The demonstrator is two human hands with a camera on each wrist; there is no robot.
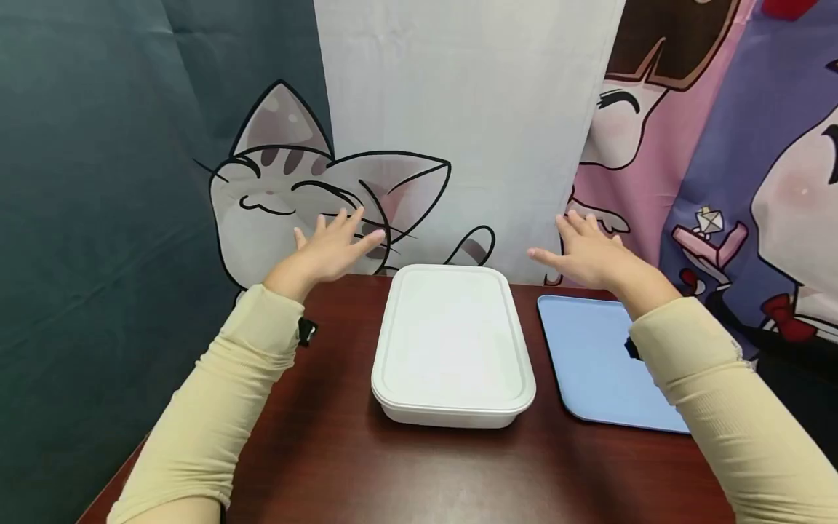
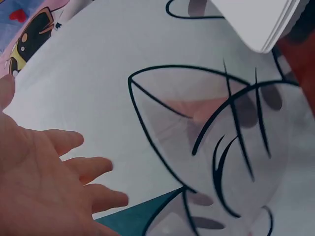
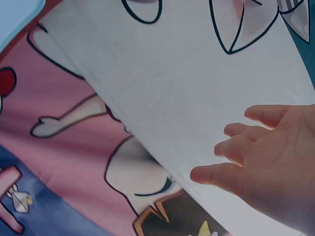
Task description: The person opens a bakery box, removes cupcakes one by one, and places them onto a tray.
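Note:
In the head view a white lidded box (image 1: 455, 335) lies on the dark reddish table, its lid on top. My left hand (image 1: 327, 251) is raised in the air to the left of the box's far end, fingers spread and touching nothing. On the other side, my right hand (image 1: 585, 251) is held up with its fingers extended, between the box and a flat blue tray (image 1: 602, 364). Both wrist views show bare hands with nothing in them. A corner of the white box (image 2: 263, 24) shows at the top of the left wrist view.
The brown-red table (image 1: 445, 473) reaches a cloth backdrop (image 1: 471, 131) printed with a cartoon cat and figures. A dark green cloth part (image 1: 98, 218) hangs along the left side. The blue tray stands right of the box, partly under the right forearm.

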